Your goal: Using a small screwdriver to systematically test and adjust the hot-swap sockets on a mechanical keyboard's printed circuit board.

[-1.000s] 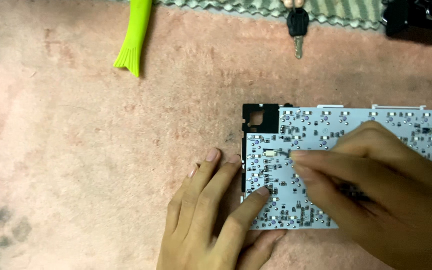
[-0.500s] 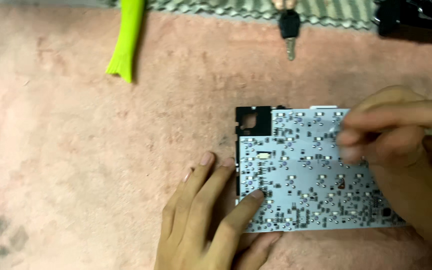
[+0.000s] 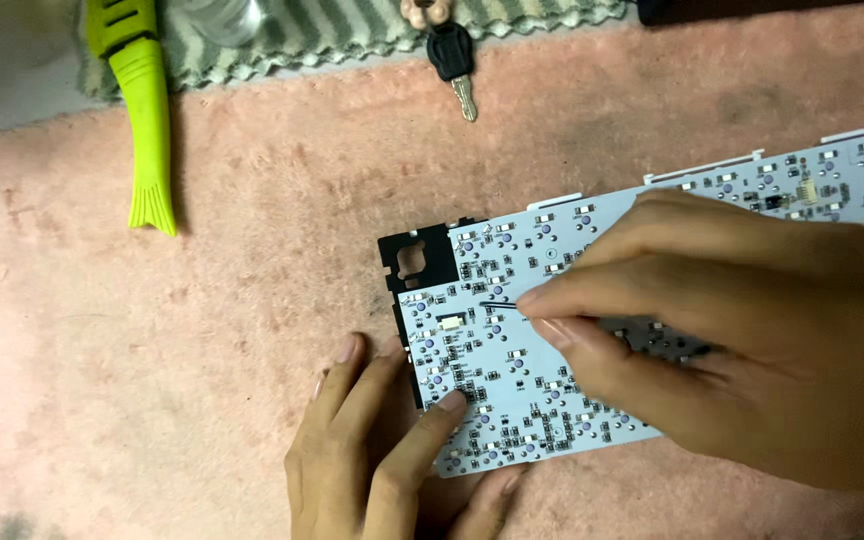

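The left hand (image 3: 392, 460) comes up from the bottom edge, palm down, fingers spread a little and pointing up and to the right. Its index fingertip (image 3: 449, 402) presses flat, while the middle and ring fingers lie just beside it to the left; the thumb curls below near the bottom edge. The right hand (image 3: 752, 340) reaches in from the right, back of the hand upward, wrist out of view. Its thumb and index finger are pinched together in a fine grip at their tips (image 3: 537, 300), with the remaining fingers folded beneath.
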